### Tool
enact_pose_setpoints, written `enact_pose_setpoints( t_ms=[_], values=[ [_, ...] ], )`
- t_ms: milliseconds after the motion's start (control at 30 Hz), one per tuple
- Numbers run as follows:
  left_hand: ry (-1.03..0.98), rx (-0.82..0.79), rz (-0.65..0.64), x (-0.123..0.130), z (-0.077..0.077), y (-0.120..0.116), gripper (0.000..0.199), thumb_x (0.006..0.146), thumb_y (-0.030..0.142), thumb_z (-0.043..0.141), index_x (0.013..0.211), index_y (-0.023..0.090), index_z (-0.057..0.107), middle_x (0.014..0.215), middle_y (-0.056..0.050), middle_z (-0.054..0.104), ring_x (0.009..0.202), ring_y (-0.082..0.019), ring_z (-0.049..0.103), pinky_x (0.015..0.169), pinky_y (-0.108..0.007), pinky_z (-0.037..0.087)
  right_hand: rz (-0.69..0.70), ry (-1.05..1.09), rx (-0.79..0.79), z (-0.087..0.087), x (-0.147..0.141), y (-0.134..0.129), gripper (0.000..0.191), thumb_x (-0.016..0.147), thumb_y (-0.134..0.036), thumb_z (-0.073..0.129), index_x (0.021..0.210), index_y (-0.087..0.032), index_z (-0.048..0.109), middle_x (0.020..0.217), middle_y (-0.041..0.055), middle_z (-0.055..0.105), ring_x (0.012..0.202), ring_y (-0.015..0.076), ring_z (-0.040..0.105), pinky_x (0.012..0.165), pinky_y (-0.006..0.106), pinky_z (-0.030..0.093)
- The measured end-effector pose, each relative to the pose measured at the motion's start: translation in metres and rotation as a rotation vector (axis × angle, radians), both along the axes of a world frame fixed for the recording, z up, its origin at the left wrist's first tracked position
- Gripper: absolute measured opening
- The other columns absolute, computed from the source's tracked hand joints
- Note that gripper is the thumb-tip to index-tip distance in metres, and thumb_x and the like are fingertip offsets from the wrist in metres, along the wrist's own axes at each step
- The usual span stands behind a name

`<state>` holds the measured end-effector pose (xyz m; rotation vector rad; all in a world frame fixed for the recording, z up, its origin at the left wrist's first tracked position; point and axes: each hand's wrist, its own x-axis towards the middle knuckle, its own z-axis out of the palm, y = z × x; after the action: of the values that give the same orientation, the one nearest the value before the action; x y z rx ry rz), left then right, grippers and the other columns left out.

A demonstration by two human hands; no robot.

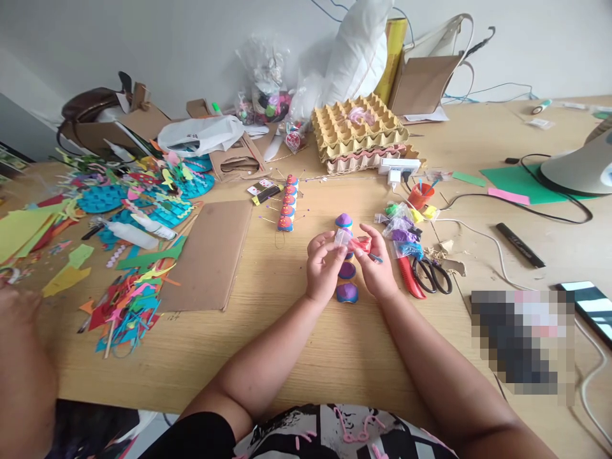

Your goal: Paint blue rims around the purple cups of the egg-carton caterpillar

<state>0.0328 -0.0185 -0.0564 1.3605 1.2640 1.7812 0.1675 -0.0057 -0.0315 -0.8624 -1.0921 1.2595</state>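
Between my two hands is a small clear plastic bag (343,238) with a soft-looking red lump (362,245) at its right end. My left hand (323,264) pinches the clear end of the bag. My right hand (377,268) closes on the red end, and a thin bluish stick (376,257) shows by its fingers. Under my hands lies a row of egg-carton cups (347,293) painted purple and blue, partly hidden by the fingers. To their left stands a finished-looking strip of red and blue cups (285,207) with thin pins sticking out of its sides.
Stacked egg trays (358,131) stand at the back. Bagged coloured clay (404,226), black-handled scissors (433,275) and a red cup (421,196) are to the right. A cardboard sheet (205,255) and paper scraps (129,306) lie left. Another person's arm (23,350) rests at the left edge.
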Motion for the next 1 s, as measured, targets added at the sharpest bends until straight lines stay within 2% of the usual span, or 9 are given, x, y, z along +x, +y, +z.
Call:
enact_pose_setpoints(
  t_ms=[67,200,433,533,633,733,800,1000],
  values=[
    [-0.002,0.01,-0.009,0.0,-0.001,0.0,0.035,0.095,0.059,0.077,0.095,0.024,0.081,0.134,-0.011,0.067,0.138,-0.028,0.064,0.122,-0.05,0.052,0.043,0.023,-0.05,0.0,0.0,0.002,0.066,0.072,-0.063,0.095,0.124,-0.031,0.069,0.107,0.0029,0.077,0.097,0.0226,0.072,0.097,0.041,0.061],
    [0.028,0.02,-0.001,-0.001,-0.003,0.0,0.034,0.096,0.058,0.077,0.095,0.024,0.081,0.133,-0.01,0.068,0.138,-0.027,0.063,0.123,-0.051,0.05,0.05,-0.062,-0.037,-0.001,0.0,0.002,0.045,0.079,-0.062,0.09,0.099,-0.026,0.074,0.095,0.0018,0.076,0.086,0.019,0.068,0.089,0.037,0.06],
    [0.106,0.044,0.037,-0.001,0.0,0.0,0.033,0.096,0.057,0.077,0.092,0.025,0.082,0.127,-0.01,0.071,0.134,-0.027,0.063,0.123,-0.053,0.046,-0.026,-0.058,-0.034,-0.005,-0.001,0.001,0.045,0.076,-0.064,0.091,0.086,-0.025,0.07,0.083,-0.0004,0.072,0.073,0.0155,0.062,0.073,0.032,0.055],
    [0.1,0.051,0.041,0.0,0.0,0.001,0.034,0.096,0.059,0.076,0.091,0.025,0.082,0.126,-0.01,0.071,0.132,-0.026,0.064,0.121,-0.052,0.047,-0.012,-0.052,-0.036,-0.006,-0.001,0.003,0.044,0.078,-0.062,0.091,0.087,-0.026,0.069,0.083,-0.0008,0.072,0.075,0.016,0.063,0.073,0.032,0.055],
    [0.087,0.061,0.034,0.0,0.0,0.001,0.036,0.097,0.06,0.075,0.093,0.025,0.082,0.127,-0.01,0.07,0.132,-0.025,0.065,0.12,-0.049,0.049,0.069,0.023,-0.066,-0.005,0.0,0.004,0.051,0.076,-0.069,0.089,0.098,-0.028,0.07,0.085,-0.0008,0.073,0.076,0.017,0.064,0.076,0.033,0.057],
    [0.057,0.048,0.025,0.0,0.001,0.002,0.037,0.096,0.062,0.075,0.094,0.025,0.082,0.127,-0.01,0.07,0.131,-0.026,0.064,0.119,-0.049,0.049,0.146,0.109,-0.119,-0.002,0.001,0.005,0.058,0.075,-0.079,0.084,0.101,-0.028,0.071,0.076,-0.0021,0.068,0.07,0.0166,0.061,0.071,0.032,0.056],
    [0.05,0.027,0.017,0.0,0.002,0.001,0.037,0.096,0.061,0.076,0.094,0.025,0.082,0.127,-0.011,0.07,0.132,-0.027,0.064,0.12,-0.049,0.048,0.143,0.142,-0.127,-0.001,0.001,0.005,0.054,0.077,-0.076,0.084,0.098,-0.028,0.072,0.073,-0.0027,0.066,0.07,0.0154,0.061,0.07,0.03,0.055],
    [-0.022,-0.033,0.028,0.0,0.008,-0.001,0.041,0.094,0.063,0.077,0.088,0.023,0.077,0.125,-0.011,0.07,0.134,-0.028,0.062,0.121,-0.049,0.046,0.077,0.005,-0.002,-0.001,0.002,0.003,0.042,0.082,-0.062,0.089,0.106,-0.03,0.078,0.101,0.0,0.078,0.091,0.0168,0.069,0.092,0.033,0.058]
  ],
)
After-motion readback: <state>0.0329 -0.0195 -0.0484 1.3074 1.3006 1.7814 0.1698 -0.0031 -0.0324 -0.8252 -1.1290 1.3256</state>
